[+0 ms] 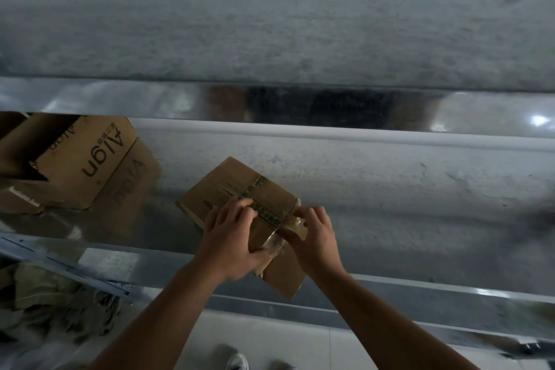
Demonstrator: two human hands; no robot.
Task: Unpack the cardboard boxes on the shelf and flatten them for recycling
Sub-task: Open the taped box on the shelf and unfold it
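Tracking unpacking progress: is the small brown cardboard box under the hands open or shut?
Shut: the cardboard box has its top flaps flat; the right hand pinches partly peeled clear tape.

We see a shiny metal shelf bearing a small taped box at its near edge and a bigger printed box far left.

Brown cardboard box with green-printed tape; grey metal shelf.

**Two boxes on metal shelf**

Taped small brown box lies skewed at front edge of shelf, near corner overhanging; its tape is partly lifted. Larger Align box sits far left, print upside down.
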